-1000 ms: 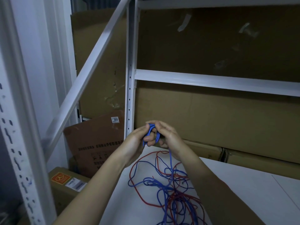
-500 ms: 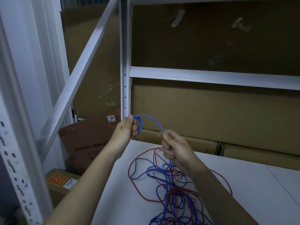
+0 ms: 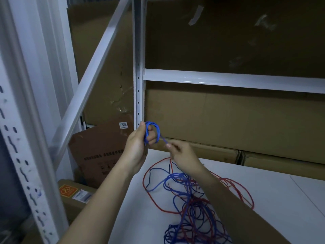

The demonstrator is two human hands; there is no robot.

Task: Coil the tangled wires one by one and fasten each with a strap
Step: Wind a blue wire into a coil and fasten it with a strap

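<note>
your left hand point(image 3: 136, 148) gripping a small blue wire coil point(image 3: 151, 132), your right hand point(image 3: 182, 158) pinching its trailing strand, red and blue wire tangle point(image 3: 190, 205) on white table point(image 3: 263, 191)

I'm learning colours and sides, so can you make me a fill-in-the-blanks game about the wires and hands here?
1. The small coil is held in the ____ hand.
2. The wire being coiled is coloured ____.
3. The tangled pile on the white table has blue and ____ wires.
4. The right hand pinches the wire with its ____.

Missing words: left; blue; red; fingers
</note>
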